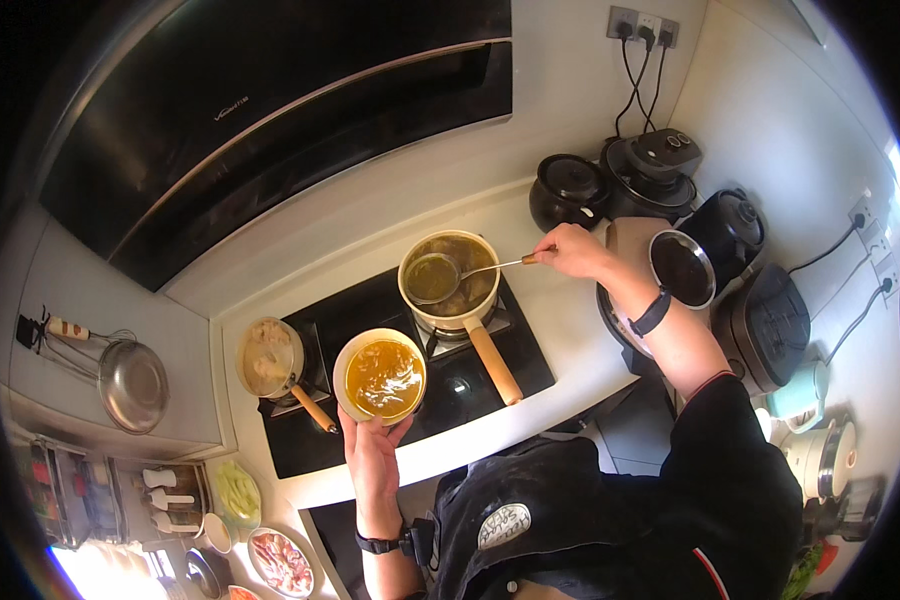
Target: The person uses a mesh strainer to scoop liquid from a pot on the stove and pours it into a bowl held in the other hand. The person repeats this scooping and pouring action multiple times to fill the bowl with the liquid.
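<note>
My left hand [376,448] grips a pale bowl [340,373] from below, raised over the front of the black gas hob [457,409]. Yellow-brown broth [385,379] fills much of it. With my right hand [574,250] I hold a ladle [499,264] by its wooden-ended handle. Its round head, full of greenish-brown soup, is inside a cream saucepan [401,270] on the right burner. Darker liquid and some lumps show around the ladle. The saucepan's wooden handle [493,361] points towards me.
A smaller pan [271,388] with pale meat stands on the left burner. A black lidded pot [568,193], an electric cooker [649,172] and a steel bowl [682,268] crowd the right corner. A plate of raw meat [280,562] and sliced green vegetables [238,493] lie lower left. A range hood [292,112] overhangs the back.
</note>
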Demonstrator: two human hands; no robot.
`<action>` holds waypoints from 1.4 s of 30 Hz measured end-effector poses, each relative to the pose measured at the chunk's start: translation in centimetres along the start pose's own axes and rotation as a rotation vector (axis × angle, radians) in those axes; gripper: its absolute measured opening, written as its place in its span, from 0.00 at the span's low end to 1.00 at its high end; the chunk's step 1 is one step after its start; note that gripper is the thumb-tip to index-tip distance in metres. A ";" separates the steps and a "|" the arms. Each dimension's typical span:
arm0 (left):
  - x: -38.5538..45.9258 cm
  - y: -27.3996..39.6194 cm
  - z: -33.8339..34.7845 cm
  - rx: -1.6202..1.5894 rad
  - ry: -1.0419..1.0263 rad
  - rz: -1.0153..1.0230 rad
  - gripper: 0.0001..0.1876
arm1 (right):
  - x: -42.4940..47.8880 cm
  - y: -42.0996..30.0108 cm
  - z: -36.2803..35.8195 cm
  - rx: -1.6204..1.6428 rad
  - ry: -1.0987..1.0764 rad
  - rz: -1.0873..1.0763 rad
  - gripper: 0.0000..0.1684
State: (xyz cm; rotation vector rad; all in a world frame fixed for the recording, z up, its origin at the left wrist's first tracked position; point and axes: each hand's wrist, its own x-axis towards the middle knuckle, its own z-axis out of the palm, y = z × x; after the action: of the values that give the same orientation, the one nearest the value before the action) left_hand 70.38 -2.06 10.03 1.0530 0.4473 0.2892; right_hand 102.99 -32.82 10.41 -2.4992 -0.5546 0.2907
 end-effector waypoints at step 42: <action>1.4 0.1 -2.2 -0.041 -0.130 -0.112 0.31 | -11.1 -1.8 4.3 0.060 0.276 0.279 0.12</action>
State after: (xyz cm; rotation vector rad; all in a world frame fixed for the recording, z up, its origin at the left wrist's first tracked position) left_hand 70.57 0.25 8.90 0.9962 0.3802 0.1295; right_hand 91.17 -34.39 8.89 -2.4999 -0.0842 0.0614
